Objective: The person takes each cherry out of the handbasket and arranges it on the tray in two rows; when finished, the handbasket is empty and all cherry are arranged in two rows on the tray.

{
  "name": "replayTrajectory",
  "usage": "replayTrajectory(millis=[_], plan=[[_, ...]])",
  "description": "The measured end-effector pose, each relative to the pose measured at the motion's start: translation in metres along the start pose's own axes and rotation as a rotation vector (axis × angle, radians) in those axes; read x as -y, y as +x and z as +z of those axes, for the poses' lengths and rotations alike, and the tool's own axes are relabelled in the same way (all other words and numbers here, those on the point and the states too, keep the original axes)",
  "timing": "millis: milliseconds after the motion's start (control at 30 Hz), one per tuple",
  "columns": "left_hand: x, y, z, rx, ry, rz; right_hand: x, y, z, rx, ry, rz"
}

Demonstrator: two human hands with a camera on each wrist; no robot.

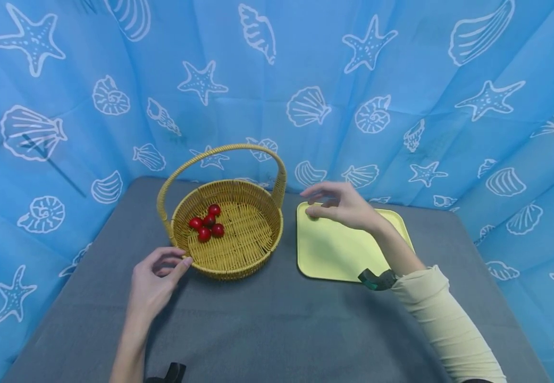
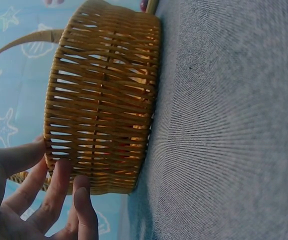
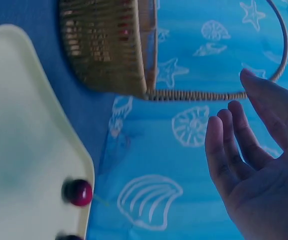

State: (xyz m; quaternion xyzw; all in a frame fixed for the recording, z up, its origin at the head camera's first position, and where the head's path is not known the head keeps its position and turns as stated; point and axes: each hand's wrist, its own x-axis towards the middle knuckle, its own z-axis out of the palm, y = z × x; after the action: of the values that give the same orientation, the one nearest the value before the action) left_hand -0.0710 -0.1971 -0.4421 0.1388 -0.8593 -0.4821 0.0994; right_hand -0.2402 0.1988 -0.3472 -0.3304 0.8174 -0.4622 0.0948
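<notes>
- On the left of the grey cloth-covered table (image 1: pixel 277 330), the round yellow-brown woven basket (image 1: pixel 245 239) stands upright, five glossy dark red round cherries (image 1: pixel 209 221) lying towards its left side.
- Its near left rim is pinched between thumb and fingers of the left hand (image 1: pixel 154 276); the weave looks light and stiff, so gentle pressure should steady it (the tall arched woven handle (image 1: pixel 229 147) would suit lifting).
- Over the far left of the pale yellow rectangular tray (image 1: pixel 344 250), the right hand (image 1: pixel 346 205) hangs, fingers parted and empty.
- Near the tray's edge lies a stemmed dark red cherry (image 3: pixel 81 192), probably slippery and easily bruised, best taken lightly round its sides.
</notes>
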Motion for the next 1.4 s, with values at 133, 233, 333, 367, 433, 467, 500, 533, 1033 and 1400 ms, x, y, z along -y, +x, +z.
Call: replayTrajectory(millis=[133,233,333,367,433,467,500,533,1033,1400], plan=[[0.001,0.0,0.0,0.0,0.0,0.0,0.005,0.011,0.015,0.025,-0.007,-0.046],[0.001,0.0,-0.001,0.003,-0.009,0.006,0.008,0.02,0.028,0.053,0.004,-0.075],[0.002,0.001,-0.001,0.003,-0.013,0.01,0.011,0.029,0.04,0.091,0.03,-0.097],[0.002,0.001,-0.001,0.003,-0.013,0.012,0.013,0.033,0.044,0.105,0.035,-0.106],[0.002,0.001,-0.001,0.003,-0.012,0.012,0.017,0.04,0.051,0.127,0.044,-0.118],[0.002,0.001,-0.001,0.003,-0.011,0.011,0.019,0.044,0.054,0.139,0.056,-0.124],[0.002,0.001,-0.001,0.004,-0.01,0.01,0.02,0.049,0.057,0.15,0.06,-0.129],[0.001,0.001,-0.001,0.006,-0.008,0.007,0.022,0.052,0.06,0.161,0.071,-0.131],[0.0,0.0,0.0,-0.007,0.001,0.004,0.027,0.113,0.092,0.264,-0.018,-0.149],[0.0,0.0,0.001,-0.01,0.014,0.006,0.019,0.146,0.108,0.261,0.071,-0.011]])
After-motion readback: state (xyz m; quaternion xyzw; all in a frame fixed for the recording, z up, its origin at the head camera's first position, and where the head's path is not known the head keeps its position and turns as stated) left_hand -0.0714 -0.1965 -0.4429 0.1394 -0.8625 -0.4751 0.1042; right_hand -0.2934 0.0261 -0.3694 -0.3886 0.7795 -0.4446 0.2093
